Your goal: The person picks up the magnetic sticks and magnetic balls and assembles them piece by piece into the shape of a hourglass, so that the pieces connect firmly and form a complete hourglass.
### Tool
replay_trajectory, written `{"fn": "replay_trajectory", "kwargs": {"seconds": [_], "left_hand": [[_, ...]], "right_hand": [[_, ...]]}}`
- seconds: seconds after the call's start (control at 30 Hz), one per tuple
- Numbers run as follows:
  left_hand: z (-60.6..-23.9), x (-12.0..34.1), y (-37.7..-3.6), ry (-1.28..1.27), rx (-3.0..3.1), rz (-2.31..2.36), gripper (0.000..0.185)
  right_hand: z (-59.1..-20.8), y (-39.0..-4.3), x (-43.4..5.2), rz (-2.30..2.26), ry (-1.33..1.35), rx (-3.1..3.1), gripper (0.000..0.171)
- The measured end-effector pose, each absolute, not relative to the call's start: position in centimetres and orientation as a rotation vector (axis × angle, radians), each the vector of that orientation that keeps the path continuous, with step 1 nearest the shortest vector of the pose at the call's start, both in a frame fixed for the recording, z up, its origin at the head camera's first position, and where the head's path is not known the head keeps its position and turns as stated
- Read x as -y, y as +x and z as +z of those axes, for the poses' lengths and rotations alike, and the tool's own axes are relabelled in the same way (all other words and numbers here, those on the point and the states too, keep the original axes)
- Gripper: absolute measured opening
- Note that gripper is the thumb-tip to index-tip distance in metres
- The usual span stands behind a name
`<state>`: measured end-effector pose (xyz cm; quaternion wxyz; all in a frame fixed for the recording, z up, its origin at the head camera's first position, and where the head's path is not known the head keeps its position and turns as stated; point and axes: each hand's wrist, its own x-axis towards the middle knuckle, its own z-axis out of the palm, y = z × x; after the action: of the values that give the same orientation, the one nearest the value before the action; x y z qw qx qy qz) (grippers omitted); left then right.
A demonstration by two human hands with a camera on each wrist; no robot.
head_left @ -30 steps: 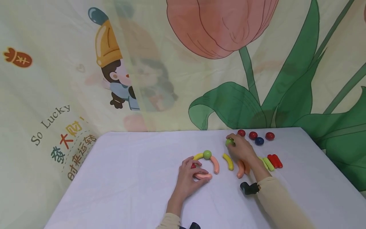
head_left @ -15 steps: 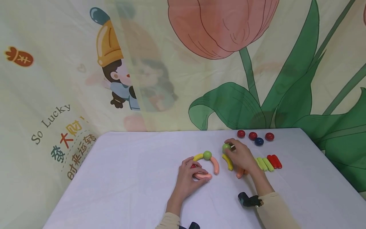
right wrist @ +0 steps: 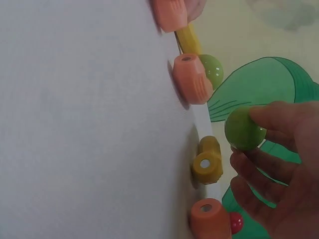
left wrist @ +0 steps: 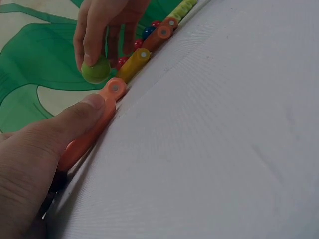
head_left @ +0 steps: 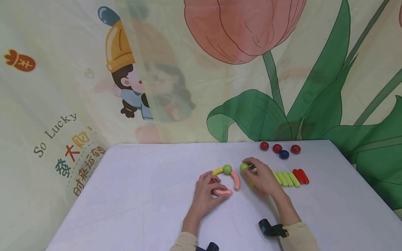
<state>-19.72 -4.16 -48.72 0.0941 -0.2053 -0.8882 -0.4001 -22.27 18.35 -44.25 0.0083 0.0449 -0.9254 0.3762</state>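
Note:
My right hand (head_left: 259, 176) pinches a green ball (head_left: 244, 167) between thumb and fingers, above the table in the right wrist view. To its left, my left hand (head_left: 205, 193) curls round part of a loop of magnetic building pieces. Its thumb lies on a pink curved magnetic stick (left wrist: 92, 129), and its fingers partly cover a red ball (head_left: 212, 181). The loop also shows a yellow curved stick (head_left: 217, 171), a second green ball (head_left: 227, 169) and another pink curved stick (head_left: 235, 180). A loose yellow stick (right wrist: 208, 164) is mostly hidden by my right hand in the head view.
Several light green sticks (head_left: 287, 179) and two red sticks (head_left: 300, 176) lie right of my right hand. Behind them are red balls (head_left: 295, 149) and a blue ball (head_left: 284, 154). An orange stick (right wrist: 209, 219) lies near the yellow one. A printed curtain (head_left: 176, 69) hangs behind the white-covered table (head_left: 141, 188).
My right hand has carried the green ball left and toward me, away from the balls at the back, to near the loop. My left hand has stayed in place.

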Motion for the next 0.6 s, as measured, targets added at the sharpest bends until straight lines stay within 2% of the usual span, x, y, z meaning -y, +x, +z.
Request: {"fn": "replay_trajectory", "kwargs": {"seconds": [0.6], "left_hand": [[-48.6, 4.2, -19.8, -0.597, 2.644, -1.22, 0.022]], "right_hand": [[-43.2, -20.9, -17.3, 1.259, 0.563, 2.946, 0.028]]}}
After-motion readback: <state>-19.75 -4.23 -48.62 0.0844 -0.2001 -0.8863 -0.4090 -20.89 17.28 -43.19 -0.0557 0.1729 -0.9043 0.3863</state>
